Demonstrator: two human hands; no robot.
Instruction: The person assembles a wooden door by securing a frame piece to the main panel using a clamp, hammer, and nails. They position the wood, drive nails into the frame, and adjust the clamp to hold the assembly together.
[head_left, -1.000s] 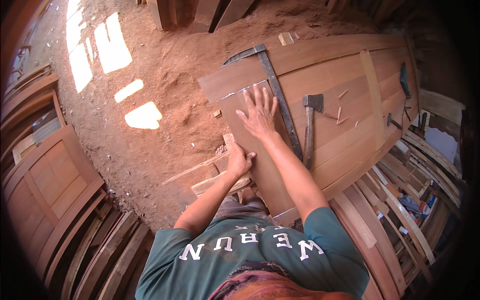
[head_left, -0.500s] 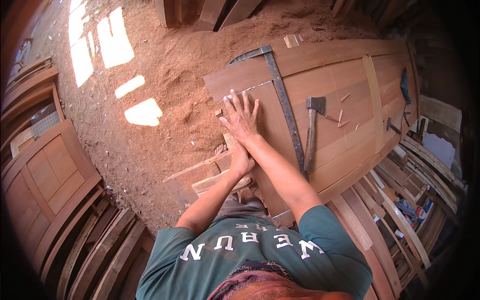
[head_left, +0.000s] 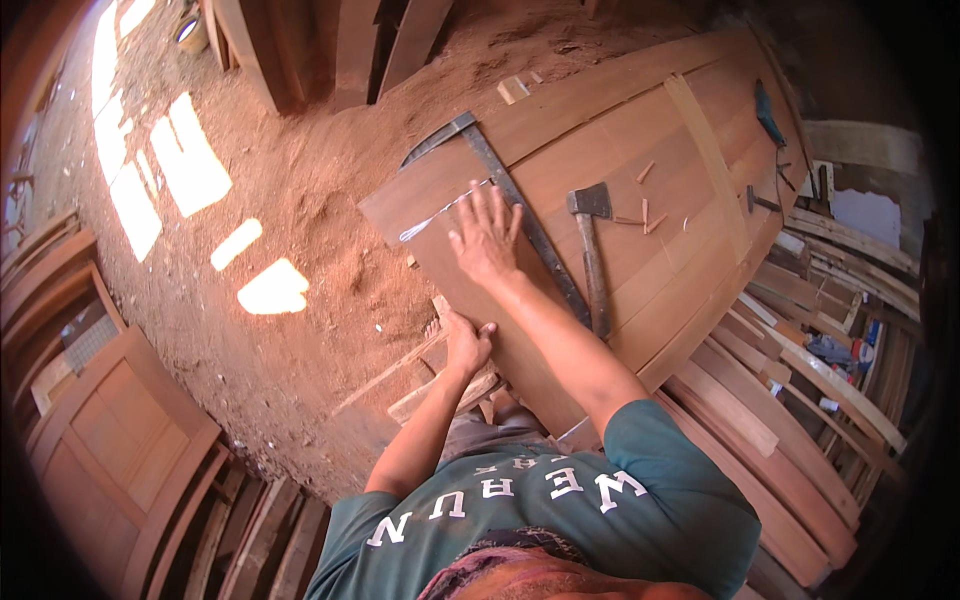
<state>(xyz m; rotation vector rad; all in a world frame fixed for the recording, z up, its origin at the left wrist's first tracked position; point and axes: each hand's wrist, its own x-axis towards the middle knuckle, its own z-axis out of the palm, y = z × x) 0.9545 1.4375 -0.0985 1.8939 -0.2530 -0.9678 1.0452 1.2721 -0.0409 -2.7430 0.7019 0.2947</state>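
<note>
A large wooden door (head_left: 560, 130) lies flat in front of me, with a loose brown panel board (head_left: 500, 300) at its near left end. My right hand (head_left: 487, 240) is spread flat on that board, fingertips by a white, glue-like line (head_left: 425, 225) along its far edge. At the board's left edge, my left hand (head_left: 465, 345) is closed around the edge, thumb on top, its other fingers mostly hidden. A dark metal bar clamp (head_left: 535, 225) crosses the door just right of my right hand. Beside the clamp rests a hatchet (head_left: 592, 250) with a wooden handle.
Small wooden pegs (head_left: 646, 212), a hammer (head_left: 762, 200) and a teal-handled tool (head_left: 768, 115) lie on the door. Stacked planks (head_left: 770, 430) fill the right side. Another panelled door (head_left: 130, 400) leans at left. Sawdust (head_left: 320, 200) covers the ground; upright boards (head_left: 355, 50) stand beyond.
My left hand has moved from against my right wrist toward me, onto the board's edge. My right hand stays on the board, uncovering more of the white line. The view has turned.
</note>
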